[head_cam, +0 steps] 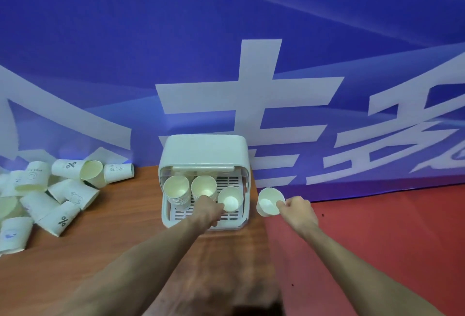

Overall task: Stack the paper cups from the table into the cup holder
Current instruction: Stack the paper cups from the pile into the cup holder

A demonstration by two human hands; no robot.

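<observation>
While both my hands are busy at the holder, I read the scene like this:

Table (105,260): brown wood, with a red surface to its right.
Cup holder (204,157): white box at the far middle of the table, open toward me, slotted tray inside.
Loose cups (54,200): heaped at the far left, well apart from the holder, still to be moved.
Stacks (177,191): two nested columns in the holder's left and middle.
Left hand (206,208): fingers curled on the rim of a third cup (230,200) at the holder's right.
Right hand (297,211): pinches the rim of another cup (269,202), just right of the holder.
Step in hand: I judge it best to seat the third cup upright, then drop the next straight into its mouth.
</observation>
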